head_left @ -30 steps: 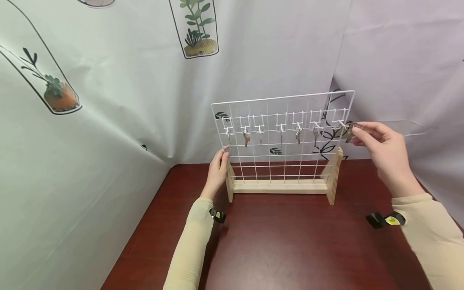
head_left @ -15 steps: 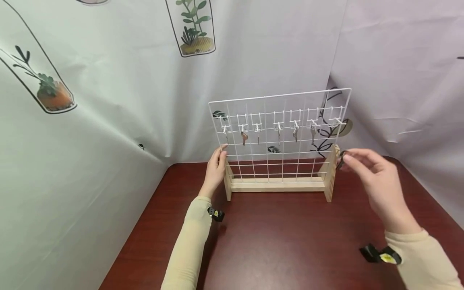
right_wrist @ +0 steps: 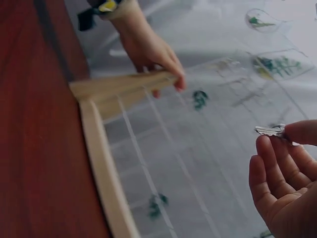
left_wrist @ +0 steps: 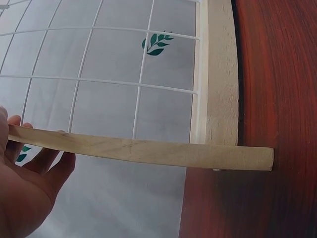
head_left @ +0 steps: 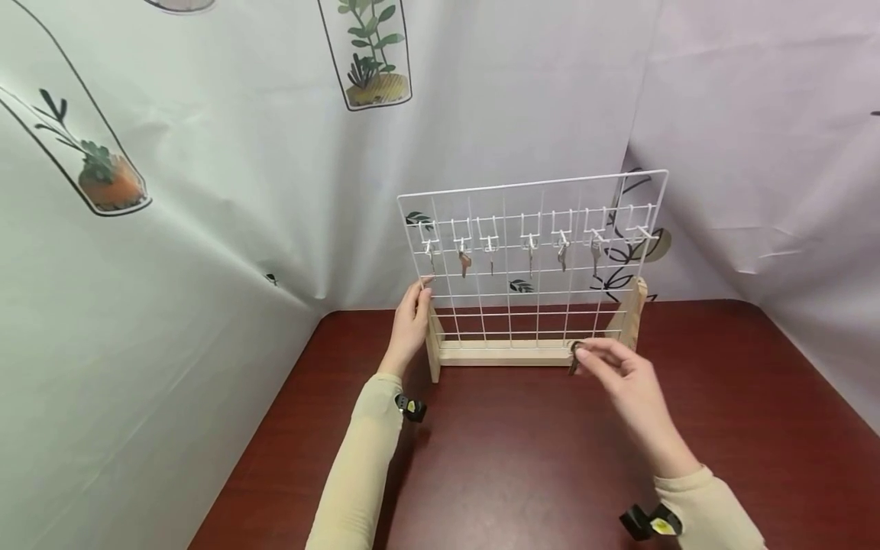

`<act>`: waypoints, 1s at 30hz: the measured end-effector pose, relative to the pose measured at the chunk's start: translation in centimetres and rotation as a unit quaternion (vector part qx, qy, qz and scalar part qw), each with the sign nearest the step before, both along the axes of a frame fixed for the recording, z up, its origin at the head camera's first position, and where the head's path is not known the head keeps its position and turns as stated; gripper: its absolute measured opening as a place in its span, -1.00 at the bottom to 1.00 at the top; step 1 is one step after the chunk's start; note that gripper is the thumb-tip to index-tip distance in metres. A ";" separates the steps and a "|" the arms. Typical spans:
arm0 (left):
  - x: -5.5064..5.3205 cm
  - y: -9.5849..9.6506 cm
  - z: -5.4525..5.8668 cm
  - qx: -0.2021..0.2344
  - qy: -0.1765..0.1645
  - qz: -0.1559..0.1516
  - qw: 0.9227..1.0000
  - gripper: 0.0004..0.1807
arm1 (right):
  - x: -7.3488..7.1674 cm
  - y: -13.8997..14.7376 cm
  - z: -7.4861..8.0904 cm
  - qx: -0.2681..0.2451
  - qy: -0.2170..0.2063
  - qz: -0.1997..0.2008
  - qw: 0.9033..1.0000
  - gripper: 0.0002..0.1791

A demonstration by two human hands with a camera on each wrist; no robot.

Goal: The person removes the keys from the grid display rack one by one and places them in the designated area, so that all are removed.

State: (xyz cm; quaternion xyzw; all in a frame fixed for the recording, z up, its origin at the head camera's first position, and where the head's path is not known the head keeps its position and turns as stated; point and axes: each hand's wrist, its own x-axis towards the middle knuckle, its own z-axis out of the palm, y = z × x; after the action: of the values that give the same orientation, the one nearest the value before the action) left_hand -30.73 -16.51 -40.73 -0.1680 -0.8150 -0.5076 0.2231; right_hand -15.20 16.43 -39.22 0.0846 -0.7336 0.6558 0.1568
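My left hand [head_left: 410, 325] grips the top of the left wooden upright [left_wrist: 148, 150] of a rack. That rack has a white wire grid on a pale wooden base bar [head_left: 509, 357]. In front of its lower right part, my right hand [head_left: 629, 382] pinches a key [head_left: 574, 359] between thumb and fingertips. The right wrist view shows the silvery key [right_wrist: 269, 131] with a ring at its thumb end; the other fingers are bent beneath. Several keys, among them a brownish key [head_left: 465, 263], hang from white hooks on the grid. The rightmost hook [head_left: 642, 231] bears no key.
The rack stands near the back of a dark red wooden table [head_left: 509, 458]. Behind and to the left hangs a pale cloth [head_left: 227, 252] printed with plants. The right wooden upright [head_left: 631, 313] is just behind my right hand.
My right hand has come away from the rightmost hook with the key, moving down and then left to the front of the rack. The left hand has stayed on the upright.
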 end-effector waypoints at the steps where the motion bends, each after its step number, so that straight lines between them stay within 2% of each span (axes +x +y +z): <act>1: 0.0 0.1 0.0 0.000 0.000 -0.002 1.000 -0.59 | -0.2 -0.5 -0.4 0.001 -0.004 0.005 1.000 -0.76; 8: 0.0 0.3 -0.1 -0.001 0.001 -0.004 1.000 -0.59 | -1.7 -4.3 -2.8 -0.033 -0.060 0.050 0.996 -0.74; 16: 0.1 0.1 -0.4 0.002 -0.005 0.002 1.000 -0.56 | -2.7 -8.2 -5.0 -0.051 -0.118 0.120 0.984 -0.81; 22: 0.2 -0.3 -0.6 0.006 -0.006 0.011 1.000 -0.58 | -2.7 -10.4 -6.5 -0.005 -0.127 0.159 0.979 -0.83; 30: 0.0 0.1 -0.3 0.009 -0.003 -0.005 1.000 -0.58 | -2.4 -12.3 -8.6 0.058 -0.130 0.189 0.972 -0.90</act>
State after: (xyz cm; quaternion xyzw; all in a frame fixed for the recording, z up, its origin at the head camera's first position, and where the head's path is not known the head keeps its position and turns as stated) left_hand -30.68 -16.40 -41.00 -0.1683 -0.8102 -0.5168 0.2194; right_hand -17.59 4.12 -47.77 0.1444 -0.7556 0.6349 -0.0716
